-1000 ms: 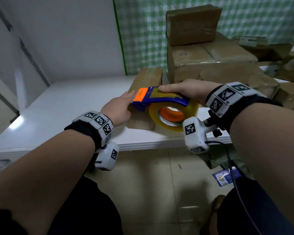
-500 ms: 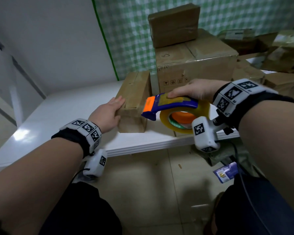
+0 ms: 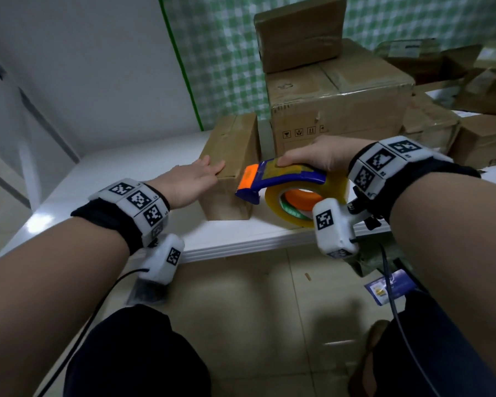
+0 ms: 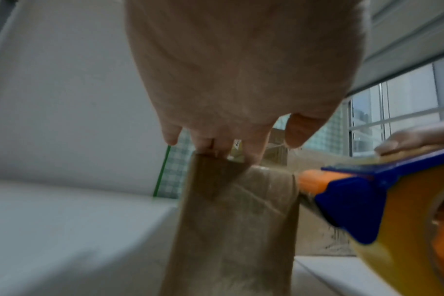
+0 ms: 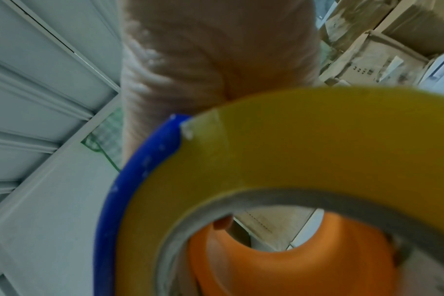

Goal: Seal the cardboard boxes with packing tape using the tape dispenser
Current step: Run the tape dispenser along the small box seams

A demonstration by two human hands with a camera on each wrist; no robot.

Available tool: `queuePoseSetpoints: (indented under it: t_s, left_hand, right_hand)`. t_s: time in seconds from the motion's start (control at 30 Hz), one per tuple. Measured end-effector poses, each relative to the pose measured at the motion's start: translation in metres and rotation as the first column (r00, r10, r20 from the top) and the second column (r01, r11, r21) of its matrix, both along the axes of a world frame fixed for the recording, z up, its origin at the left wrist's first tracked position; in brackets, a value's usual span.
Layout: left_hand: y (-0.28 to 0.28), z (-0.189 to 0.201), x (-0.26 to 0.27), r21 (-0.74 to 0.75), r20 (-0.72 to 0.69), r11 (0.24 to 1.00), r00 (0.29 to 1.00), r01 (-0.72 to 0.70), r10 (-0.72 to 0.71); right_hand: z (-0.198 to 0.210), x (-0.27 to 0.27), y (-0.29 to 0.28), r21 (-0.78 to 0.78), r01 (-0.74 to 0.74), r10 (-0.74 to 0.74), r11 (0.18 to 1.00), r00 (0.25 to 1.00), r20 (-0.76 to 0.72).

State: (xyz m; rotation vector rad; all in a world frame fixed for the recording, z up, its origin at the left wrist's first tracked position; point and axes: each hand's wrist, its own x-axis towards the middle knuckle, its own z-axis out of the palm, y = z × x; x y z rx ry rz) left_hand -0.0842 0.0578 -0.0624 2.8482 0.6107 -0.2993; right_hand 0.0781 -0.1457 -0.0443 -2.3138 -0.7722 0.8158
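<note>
A small brown cardboard box lies on the white table near its front edge. My left hand rests on the box's near top edge with straight fingers. My right hand grips a blue and orange tape dispenser holding a yellowish tape roll. The dispenser's orange nose hangs just right of the box's near end, close to it. In the right wrist view the roll and its orange hub fill the frame.
A large cardboard box stands behind, with a smaller box on top. More boxes pile up at the right. A green checked curtain hangs at the back. Beige floor tiles lie below the table edge.
The dispenser has come off the top of the small box and moved right, beside its near end. My left hand stays on the box. The view has shifted left.
</note>
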Motion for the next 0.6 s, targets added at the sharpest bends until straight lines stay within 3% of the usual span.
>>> queuePoseSetpoints:
  t_s: [0.1, 0.27, 0.6]
  left_hand:
    - [0.002, -0.003, 0.021, 0.019, 0.045, 0.998, 0.997, -0.058, 0.057]
    - [0.006, -0.016, 0.044, 0.106, -0.106, 0.989, 0.987, -0.107, 0.118]
    - [-0.003, -0.016, 0.046, 0.153, -0.137, 0.979, 0.979, -0.133, 0.154]
  right_hand:
    - [-0.005, -0.006, 0.004, 0.016, 0.000, 0.000, 1.000, 1.000, 0.006]
    - [-0.020, -0.014, 0.010, 0.055, 0.020, -0.019, 0.998, 1.000, -0.017]
    - [-0.041, -0.004, -0.019, 0.174, 0.052, -0.012, 0.983, 0.975, -0.224]
